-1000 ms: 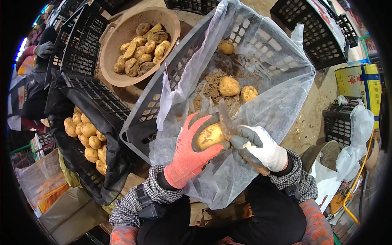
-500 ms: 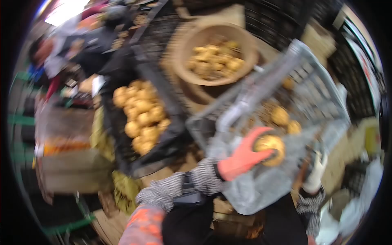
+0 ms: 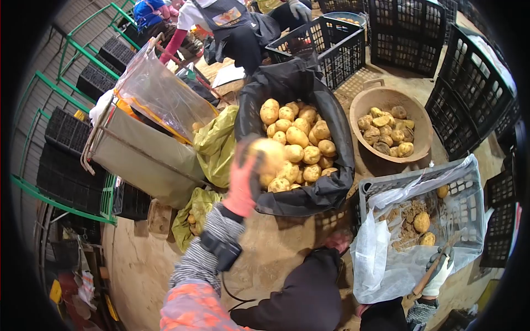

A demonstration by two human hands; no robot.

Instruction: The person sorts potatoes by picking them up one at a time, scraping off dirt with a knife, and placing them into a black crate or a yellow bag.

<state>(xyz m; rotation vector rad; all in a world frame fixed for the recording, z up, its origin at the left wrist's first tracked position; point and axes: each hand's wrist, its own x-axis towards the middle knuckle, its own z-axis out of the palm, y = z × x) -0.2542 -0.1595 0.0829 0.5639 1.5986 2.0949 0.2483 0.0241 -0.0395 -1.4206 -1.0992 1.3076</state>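
Note:
My left hand (image 3: 243,185), in an orange and black glove, holds a potato (image 3: 267,156) at the left edge of a crate lined with black fabric (image 3: 337,124). That crate is heaped with potatoes (image 3: 297,137). At the lower right, my right hand (image 3: 440,271), in a white and grey glove, grips a thin wooden-looking stick (image 3: 428,277). It is beside a grey crate (image 3: 361,207) lined with white sheeting, where a few potatoes (image 3: 421,222) lie with loose soil.
A round tan tub (image 3: 359,113) of dirty and cut potatoes stands at the upper right. Black crates (image 3: 406,36) surround it. Left are a plastic-draped metal frame (image 3: 146,157), yellow-green sacks (image 3: 214,144) and green racks (image 3: 61,204). People (image 3: 234,27) are at the top.
My left hand has carried the potato from above the grey crate leftward to the black-lined crate. The view has turned left. My right hand stays by the grey crate.

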